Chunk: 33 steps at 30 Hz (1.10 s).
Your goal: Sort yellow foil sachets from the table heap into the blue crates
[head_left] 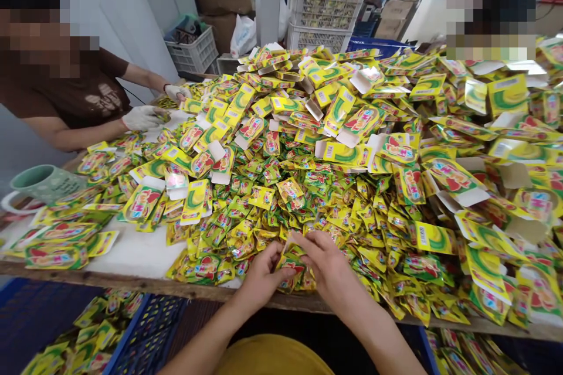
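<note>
Yellow-green printed cardboard carton (291,260), between hands.
We note left hand (263,272) pinching it; right hand (324,263) at far end, hold unclear.

The yellow, green and red printed package (292,268) is partly hidden by the left hand (263,274) and right hand (329,262), the lettering on the pale green dotted ceramic-looking mug (46,183) is too small for reading, and the view's edges cut the lower-left blue plastic basket (126,333) and white plastic crate stack (303,36).
</note>
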Each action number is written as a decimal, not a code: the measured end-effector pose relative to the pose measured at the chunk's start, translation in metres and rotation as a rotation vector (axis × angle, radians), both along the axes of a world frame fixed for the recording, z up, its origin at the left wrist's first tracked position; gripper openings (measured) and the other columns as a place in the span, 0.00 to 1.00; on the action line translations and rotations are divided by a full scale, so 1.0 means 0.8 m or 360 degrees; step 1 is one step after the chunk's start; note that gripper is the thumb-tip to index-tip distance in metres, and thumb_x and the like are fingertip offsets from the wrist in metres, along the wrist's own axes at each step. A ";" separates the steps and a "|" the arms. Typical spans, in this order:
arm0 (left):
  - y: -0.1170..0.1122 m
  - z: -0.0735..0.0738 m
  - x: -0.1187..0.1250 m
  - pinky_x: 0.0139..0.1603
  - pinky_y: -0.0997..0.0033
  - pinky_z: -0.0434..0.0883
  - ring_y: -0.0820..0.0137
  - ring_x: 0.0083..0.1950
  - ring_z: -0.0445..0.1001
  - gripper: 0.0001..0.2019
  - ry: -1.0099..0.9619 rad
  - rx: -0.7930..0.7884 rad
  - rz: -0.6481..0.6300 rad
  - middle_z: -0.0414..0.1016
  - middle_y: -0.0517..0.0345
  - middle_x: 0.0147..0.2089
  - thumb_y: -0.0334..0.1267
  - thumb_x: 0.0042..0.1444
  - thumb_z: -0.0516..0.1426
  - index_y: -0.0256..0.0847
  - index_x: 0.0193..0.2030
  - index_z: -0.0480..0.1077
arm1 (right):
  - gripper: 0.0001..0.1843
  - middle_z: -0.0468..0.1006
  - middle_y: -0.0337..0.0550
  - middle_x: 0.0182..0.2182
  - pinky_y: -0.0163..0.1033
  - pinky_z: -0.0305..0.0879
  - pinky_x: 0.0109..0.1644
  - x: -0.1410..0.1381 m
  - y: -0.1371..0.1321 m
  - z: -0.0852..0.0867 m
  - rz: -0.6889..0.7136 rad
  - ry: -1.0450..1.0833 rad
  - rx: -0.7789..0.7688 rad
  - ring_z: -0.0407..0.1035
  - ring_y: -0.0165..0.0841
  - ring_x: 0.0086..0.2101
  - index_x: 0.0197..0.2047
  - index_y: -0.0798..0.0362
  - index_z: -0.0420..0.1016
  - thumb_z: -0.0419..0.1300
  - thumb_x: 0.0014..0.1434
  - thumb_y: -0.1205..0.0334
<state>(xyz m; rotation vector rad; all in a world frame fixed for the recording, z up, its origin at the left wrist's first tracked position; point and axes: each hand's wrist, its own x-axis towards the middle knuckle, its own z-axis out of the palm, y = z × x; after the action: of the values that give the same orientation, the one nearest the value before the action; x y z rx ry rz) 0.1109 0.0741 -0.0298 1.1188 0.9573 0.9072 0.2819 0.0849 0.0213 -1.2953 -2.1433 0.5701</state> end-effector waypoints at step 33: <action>0.007 0.028 -0.026 0.51 0.69 0.66 0.64 0.46 0.74 0.13 -0.0485 -0.0701 0.0067 0.81 0.53 0.41 0.29 0.44 0.62 0.36 0.39 0.79 | 0.11 0.66 0.34 0.22 0.27 0.53 0.14 -0.046 -0.028 -0.039 -0.0472 0.1445 -0.1046 0.56 0.21 0.16 0.35 0.53 0.78 0.65 0.52 0.55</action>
<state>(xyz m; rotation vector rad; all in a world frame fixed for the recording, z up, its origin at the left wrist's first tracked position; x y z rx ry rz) 0.0900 0.0798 -0.0072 0.5701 0.8740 0.8204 0.2449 0.0627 -0.0101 -1.2636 -1.0208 1.4639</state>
